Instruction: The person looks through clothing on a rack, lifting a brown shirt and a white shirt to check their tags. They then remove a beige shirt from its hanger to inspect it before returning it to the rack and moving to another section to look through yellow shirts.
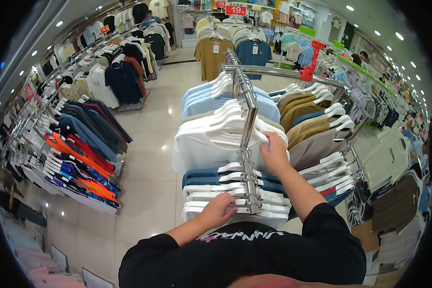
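Observation:
A metal clothes rack (249,115) runs away from me, hung with shirts on white hangers. My left hand (218,211) is closed over the shoulder of a front white hanger (237,210) carrying a pale shirt. Further along, my right hand (275,151) has its fingers curled at the right shoulder of a white T-shirt (206,152); its fingertips are partly hidden. Between the hands hang dark blue shirts (201,177). Light blue shirts (201,98) hang behind the white ones.
Beside this rail, a second rail holds brown and beige shirts (297,113). A red clip (311,65) sits on the top bar. To the left, across the tiled floor (151,144), stands a rack with orange and blue clothes (84,161). A person (14,204) is at far left.

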`<state>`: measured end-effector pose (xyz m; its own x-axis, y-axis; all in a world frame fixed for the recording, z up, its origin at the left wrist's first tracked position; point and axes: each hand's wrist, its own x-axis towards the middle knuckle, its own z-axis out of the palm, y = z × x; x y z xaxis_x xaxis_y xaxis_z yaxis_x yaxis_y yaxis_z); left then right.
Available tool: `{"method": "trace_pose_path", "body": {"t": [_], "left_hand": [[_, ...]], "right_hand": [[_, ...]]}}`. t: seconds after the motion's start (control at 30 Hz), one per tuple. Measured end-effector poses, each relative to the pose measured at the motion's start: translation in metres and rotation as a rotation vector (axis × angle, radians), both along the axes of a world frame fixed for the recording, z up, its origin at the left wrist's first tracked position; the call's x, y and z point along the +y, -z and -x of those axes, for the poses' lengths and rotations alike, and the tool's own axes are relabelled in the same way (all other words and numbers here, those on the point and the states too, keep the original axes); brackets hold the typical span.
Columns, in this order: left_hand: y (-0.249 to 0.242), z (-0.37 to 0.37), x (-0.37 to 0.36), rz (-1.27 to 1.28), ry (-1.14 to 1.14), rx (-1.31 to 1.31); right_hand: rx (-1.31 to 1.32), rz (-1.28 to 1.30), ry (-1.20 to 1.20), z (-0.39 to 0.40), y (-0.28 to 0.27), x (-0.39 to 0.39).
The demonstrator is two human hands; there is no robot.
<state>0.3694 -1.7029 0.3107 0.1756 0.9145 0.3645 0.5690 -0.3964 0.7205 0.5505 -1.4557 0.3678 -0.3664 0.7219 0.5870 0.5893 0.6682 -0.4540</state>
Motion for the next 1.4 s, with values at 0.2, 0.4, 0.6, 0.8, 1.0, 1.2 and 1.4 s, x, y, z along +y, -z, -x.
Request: {"method": "trace_pose_path", "body": {"t": [0.2,0.4,0.6,0.8,1.0,1.2,1.4], "left_hand": [[0.002,0.001,0.001,0.011,0.026,-0.018],[0.009,-0.002,0.002,-0.026,0.001,-0.002],[0.007,-0.007,0.003,-0.045,-0.024,-0.021],[0.012,-0.015,0.004,-0.072,-0.113,-0.057],[0.009,-0.026,-0.003,0.015,-0.238,-0.099],[0.015,-0.044,-0.011,-0.011,-0.362,-0.146],[0.013,-0.071,-0.019,-0.024,-0.546,-0.232]], "right_hand": [[-0.015,0.127,-0.082,0.002,-0.006,0.007],[-0.048,0.252,-0.146,0.005,-0.019,0.003],[-0.074,0.311,-0.160,0.003,-0.015,0.010],[-0.155,0.399,-0.188,0.003,-0.016,0.012],[-0.038,0.464,-0.157,-0.001,-0.014,-0.002],[0.059,0.454,-0.077,-0.037,-0.022,-0.013],[0.214,0.550,-0.096,-0.111,-0.013,-0.031]]}}
